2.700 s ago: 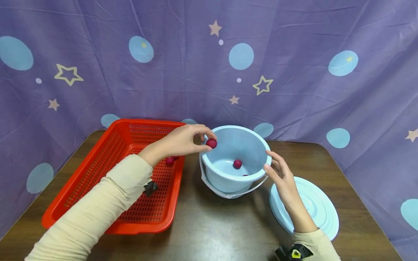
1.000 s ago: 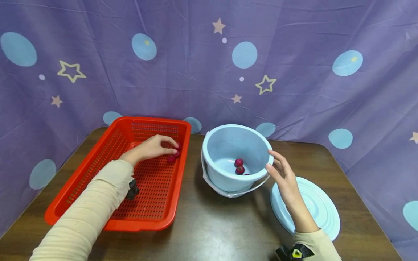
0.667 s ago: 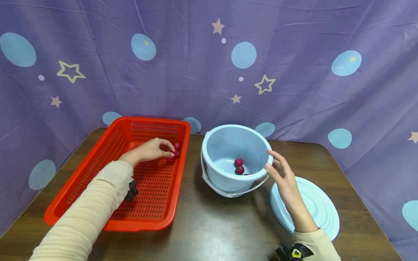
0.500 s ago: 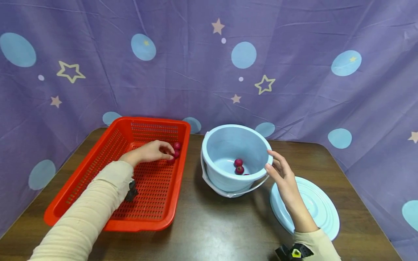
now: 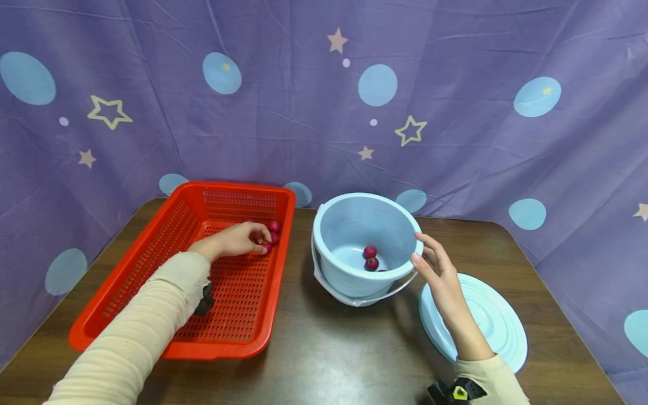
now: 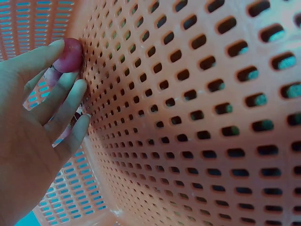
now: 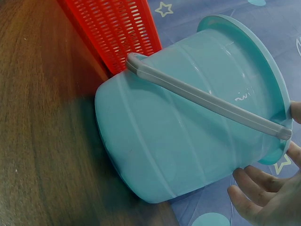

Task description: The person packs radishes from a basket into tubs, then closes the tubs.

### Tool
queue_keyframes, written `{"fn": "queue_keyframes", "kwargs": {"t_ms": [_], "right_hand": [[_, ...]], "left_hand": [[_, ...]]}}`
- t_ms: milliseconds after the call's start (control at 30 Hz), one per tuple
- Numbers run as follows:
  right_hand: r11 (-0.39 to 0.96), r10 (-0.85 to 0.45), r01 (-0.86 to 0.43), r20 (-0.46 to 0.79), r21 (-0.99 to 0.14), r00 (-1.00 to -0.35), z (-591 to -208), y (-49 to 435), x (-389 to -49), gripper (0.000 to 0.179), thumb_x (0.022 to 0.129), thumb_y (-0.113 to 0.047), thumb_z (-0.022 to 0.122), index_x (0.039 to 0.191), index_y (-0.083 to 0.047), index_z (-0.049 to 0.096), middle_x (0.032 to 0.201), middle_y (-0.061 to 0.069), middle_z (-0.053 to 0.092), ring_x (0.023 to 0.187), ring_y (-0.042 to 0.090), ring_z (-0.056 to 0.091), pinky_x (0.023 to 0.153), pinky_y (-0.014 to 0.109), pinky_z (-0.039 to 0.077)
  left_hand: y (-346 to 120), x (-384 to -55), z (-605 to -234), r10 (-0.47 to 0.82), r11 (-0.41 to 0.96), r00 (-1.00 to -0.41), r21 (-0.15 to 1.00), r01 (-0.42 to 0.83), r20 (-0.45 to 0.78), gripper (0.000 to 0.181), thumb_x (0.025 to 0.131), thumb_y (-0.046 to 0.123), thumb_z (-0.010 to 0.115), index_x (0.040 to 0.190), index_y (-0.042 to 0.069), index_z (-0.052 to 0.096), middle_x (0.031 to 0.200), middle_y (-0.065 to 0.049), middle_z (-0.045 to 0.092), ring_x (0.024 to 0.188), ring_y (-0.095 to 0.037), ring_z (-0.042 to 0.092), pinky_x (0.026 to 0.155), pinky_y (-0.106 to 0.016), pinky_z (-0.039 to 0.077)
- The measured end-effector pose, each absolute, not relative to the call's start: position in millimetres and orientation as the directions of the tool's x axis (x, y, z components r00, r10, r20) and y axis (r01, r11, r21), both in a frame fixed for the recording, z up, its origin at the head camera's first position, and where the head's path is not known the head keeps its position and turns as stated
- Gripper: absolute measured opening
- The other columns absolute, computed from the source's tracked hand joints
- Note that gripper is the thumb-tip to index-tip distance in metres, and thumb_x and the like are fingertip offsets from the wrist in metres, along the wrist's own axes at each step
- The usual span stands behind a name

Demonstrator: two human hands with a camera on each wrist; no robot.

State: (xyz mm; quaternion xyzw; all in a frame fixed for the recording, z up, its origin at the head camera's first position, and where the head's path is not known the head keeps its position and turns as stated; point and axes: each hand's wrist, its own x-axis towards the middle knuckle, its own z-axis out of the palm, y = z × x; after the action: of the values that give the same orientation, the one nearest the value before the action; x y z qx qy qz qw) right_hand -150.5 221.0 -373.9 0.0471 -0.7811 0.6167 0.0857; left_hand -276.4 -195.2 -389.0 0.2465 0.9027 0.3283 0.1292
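In the head view my left hand (image 5: pixel 243 239) is low inside the red basket (image 5: pixel 238 337), thumb and fingertips pinching a small dark-red round fruit (image 5: pixel 266 248). More of these fruits (image 5: pixel 274 226) lie against the basket's right wall. The left wrist view shows the fingers around a fruit (image 6: pixel 71 55), right at the slotted wall. My right hand (image 5: pixel 441 281) holds the rim of the light-blue bucket (image 5: pixel 349 281) with thumb and finger at its right side. In the right wrist view its other fingers are bent below the rim. Several fruits (image 5: pixel 371 264) lie in the bucket, one partly hidden.
A light-blue round lid (image 5: pixel 488 315) lies on the brown wooden table (image 5: pixel 324 349), right of the bucket and partly under the right forearm. The bucket's handle (image 5: pixel 356 302) hangs down in front. A purple patterned curtain (image 5: pixel 304 112) stands behind the table.
The left hand carried a fruit to the bucket's rim, and another now lies inside. That hand has returned to the basket and closed on the nearest fruit. The right hand stays at the rim.
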Motion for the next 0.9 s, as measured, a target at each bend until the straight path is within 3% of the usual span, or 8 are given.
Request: {"fn": "queue_keyframes", "kwargs": {"t_ms": [433, 900], "right_hand": [[0.241, 0.031, -0.174, 0.187, -0.955, -0.982, -373.5, 221.7, -151.4, 0.047, 0.102, -0.018, 0.054, 0.147, -0.013, 0.043, 0.135, 0.021, 0.054, 0.124, 0.025, 0.050, 0.093, 0.017, 0.040], [0.239, 0.032, -0.173, 0.186, -0.956, -0.982, -374.3, 221.4, -151.1, 0.047, 0.102, -0.018, 0.054, 0.147, -0.012, 0.043, 0.137, 0.022, 0.052, 0.127, 0.027, 0.048, 0.093, 0.017, 0.039]], "left_hand": [[-198.7, -280.6, -382.2, 0.504, 0.672, -0.864, 0.635, 0.380, -0.016, 0.020, 0.085, 0.010, 0.077, 0.100, 0.004, 0.065, 0.095, -0.008, 0.067, 0.089, -0.024, 0.060, 0.079, -0.036, 0.046], [-199.0, -277.5, -343.0, 0.473, 0.706, -0.876, 0.554, 0.441, 0.094, 0.025, 0.085, 0.019, 0.080, 0.105, 0.011, 0.068, 0.093, -0.001, 0.067, 0.083, -0.017, 0.061, 0.078, -0.037, 0.048]]}}
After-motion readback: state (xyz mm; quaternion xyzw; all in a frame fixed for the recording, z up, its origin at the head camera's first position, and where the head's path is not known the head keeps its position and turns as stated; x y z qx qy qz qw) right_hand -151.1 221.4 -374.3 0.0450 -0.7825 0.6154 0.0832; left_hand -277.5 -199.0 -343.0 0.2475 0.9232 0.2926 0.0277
